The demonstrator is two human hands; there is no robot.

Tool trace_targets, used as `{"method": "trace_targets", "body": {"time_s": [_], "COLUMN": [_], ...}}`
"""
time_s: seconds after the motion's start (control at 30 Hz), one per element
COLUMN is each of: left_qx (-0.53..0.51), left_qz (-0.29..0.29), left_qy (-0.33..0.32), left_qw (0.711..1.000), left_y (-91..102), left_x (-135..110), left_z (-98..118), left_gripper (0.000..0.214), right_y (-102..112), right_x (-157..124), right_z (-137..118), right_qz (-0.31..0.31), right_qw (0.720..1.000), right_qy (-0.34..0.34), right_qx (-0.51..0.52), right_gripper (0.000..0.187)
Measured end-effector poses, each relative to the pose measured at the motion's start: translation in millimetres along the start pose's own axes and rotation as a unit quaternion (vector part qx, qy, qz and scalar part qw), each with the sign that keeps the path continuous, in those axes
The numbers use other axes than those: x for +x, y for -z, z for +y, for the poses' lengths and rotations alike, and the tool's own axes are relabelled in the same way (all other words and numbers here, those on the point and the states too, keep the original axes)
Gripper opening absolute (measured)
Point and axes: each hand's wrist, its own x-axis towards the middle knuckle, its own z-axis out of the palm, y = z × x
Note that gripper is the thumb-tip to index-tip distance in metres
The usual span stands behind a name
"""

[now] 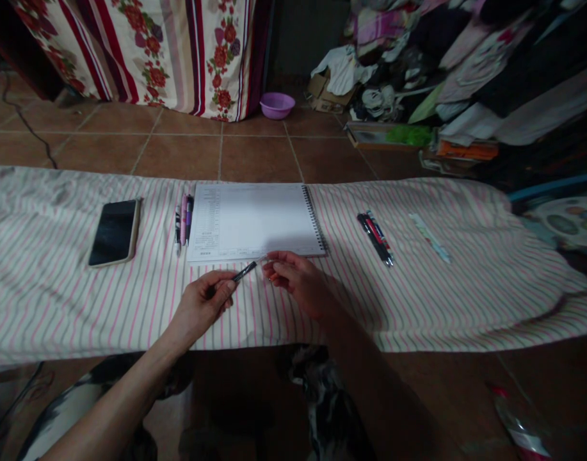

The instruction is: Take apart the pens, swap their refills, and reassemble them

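Observation:
In the head view, my left hand (210, 296) is closed around a dark pen (245, 272), pinched between thumb and fingers, its far end pointing up and right. My right hand (293, 275) is just to the right of it, fingers curled together near a thin pale piece at the pen's end. What those fingers hold is too small to make out. Both hands are above the striped cloth, at the near edge of an open spiral notebook (267, 218). Its page is white, with a printed column on the left.
Several pens (184, 221) lie left of the notebook, beyond them a phone (114, 232). To the right are more pens (376, 237) and a pale, slim patterned item (428, 237). A purple basin (276, 105) sits on the tiled floor, and a bottle (518, 426) lies low at right.

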Motion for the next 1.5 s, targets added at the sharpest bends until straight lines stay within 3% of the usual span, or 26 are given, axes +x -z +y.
{"method": "trace_targets", "body": {"time_s": [0.2,0.37,0.47,0.6,0.73,0.83,0.9,1.23,1.37,1.5], "left_qx": [0.13,0.298,0.379,0.444,0.483,0.483,0.48,0.478,0.482,0.483], "left_qz": [0.067,0.076,0.075,0.092,0.117,0.12,0.119,0.118,0.124,0.125], "left_qy": [-0.087,-0.177,-0.199,-0.207,-0.217,-0.219,-0.212,-0.211,-0.213,-0.228], "left_qw": [0.985,0.935,0.901,0.867,0.84,0.839,0.843,0.844,0.841,0.836], "left_y": [1.1,7.1,9.7,9.6,8.6,8.9,9.4,8.7,8.6,9.1], "left_x": [1,0,-1,-2,-2,-1,0,-1,-1,0], "left_z": [-1,6,7,7,5,3,3,3,2,0], "left_gripper": [0.029,0.024,0.028,0.032,0.032,0.031,0.031,0.033,0.031,0.031], "right_y": [5,10,14,22,29,32,33,25,24,27], "right_x": [1,0,0,2,5,5,4,-2,-2,0], "right_z": [-2,-8,-9,-1,8,13,14,1,-2,0], "right_qz": [0.022,0.034,0.046,0.048,0.048,0.054,0.045,0.065,0.095,0.095], "right_qw": [1.0,0.999,0.999,0.988,0.95,0.919,0.914,0.932,0.925,0.941], "right_qy": [0.001,-0.001,0.007,0.092,0.201,0.248,0.257,0.235,0.238,0.21], "right_qx": [0.002,0.018,-0.019,-0.117,-0.234,-0.302,-0.312,-0.268,-0.279,-0.249], "right_gripper": [0.019,0.021,0.022,0.026,0.029,0.031,0.032,0.023,0.019,0.022]}}
